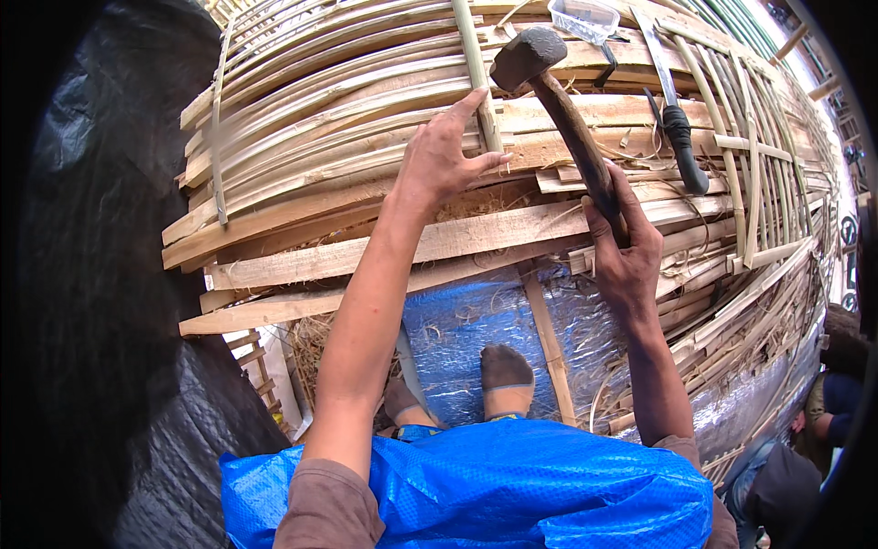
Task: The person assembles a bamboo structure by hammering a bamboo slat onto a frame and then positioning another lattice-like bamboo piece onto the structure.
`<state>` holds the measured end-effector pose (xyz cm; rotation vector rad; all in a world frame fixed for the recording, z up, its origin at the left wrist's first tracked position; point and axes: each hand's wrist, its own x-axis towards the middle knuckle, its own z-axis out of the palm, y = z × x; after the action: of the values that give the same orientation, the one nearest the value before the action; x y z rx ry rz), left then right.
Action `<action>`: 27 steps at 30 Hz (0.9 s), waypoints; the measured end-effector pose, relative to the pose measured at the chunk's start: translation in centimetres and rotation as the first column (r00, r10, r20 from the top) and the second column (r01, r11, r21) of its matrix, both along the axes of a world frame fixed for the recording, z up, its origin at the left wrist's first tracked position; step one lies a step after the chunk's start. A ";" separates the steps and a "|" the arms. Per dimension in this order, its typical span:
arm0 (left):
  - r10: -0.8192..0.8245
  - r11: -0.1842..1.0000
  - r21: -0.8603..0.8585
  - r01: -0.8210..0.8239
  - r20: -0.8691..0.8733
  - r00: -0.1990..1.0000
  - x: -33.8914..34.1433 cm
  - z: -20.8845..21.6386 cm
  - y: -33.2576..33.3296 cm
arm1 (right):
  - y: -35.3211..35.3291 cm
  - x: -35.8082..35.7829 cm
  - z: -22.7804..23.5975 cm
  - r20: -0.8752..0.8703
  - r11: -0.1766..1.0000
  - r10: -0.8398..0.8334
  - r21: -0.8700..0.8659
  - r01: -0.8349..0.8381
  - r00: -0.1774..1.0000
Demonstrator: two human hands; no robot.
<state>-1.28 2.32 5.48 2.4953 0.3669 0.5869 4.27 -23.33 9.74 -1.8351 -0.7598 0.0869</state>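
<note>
A person looks down at their two bare hands over stacked wooden strips (347, 119), one hand gripping a hammer.
In the upper centre, the left hand (437, 157) is spread, thumb and forefinger close to the lower end of a pale pole (472, 50); contact is hard to tell. Right of centre, the right hand (631, 252) grips the wooden handle of the hammer (574, 123), its dark head raised toward the top. At the upper right lie a black-handled knife (679, 137) and a clear plastic tray (585, 18). A bright blue sheet (521, 480) fills the lower centre; black sheeting (101, 274) covers the left edge.
</note>
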 end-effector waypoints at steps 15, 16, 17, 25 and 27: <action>0.021 0.999 -0.045 -0.026 -0.096 0.995 -0.2 0.4 -0.2 | 2.0 4.9 -0.8 0.196 0.932 -0.180 -0.279 0.231 0.964; 0.016 0.999 -0.050 -0.021 -0.093 0.996 -0.1 0.6 -0.3 | 2.3 5.8 -0.5 0.239 0.923 -0.179 -0.296 0.247 0.954; 0.011 0.998 -0.055 -0.016 -0.090 0.996 -0.1 0.6 -0.3 | 2.7 6.7 -0.3 0.281 0.913 -0.177 -0.312 0.264 0.943; 0.022 0.997 -0.066 -0.030 -0.118 0.993 0.3 0.5 -0.5 | 5.1 10.1 -2.3 0.680 0.841 -0.126 -0.313 0.441 0.722; 0.013 0.994 -0.104 -0.026 -0.117 0.993 0.3 0.6 -0.5 | 5.1 10.0 -2.7 0.705 0.857 -0.107 -0.291 0.424 0.701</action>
<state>-1.01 1.77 6.08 2.4326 0.4553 0.4193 14.27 -18.25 7.00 -2.4341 -0.9978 -0.7046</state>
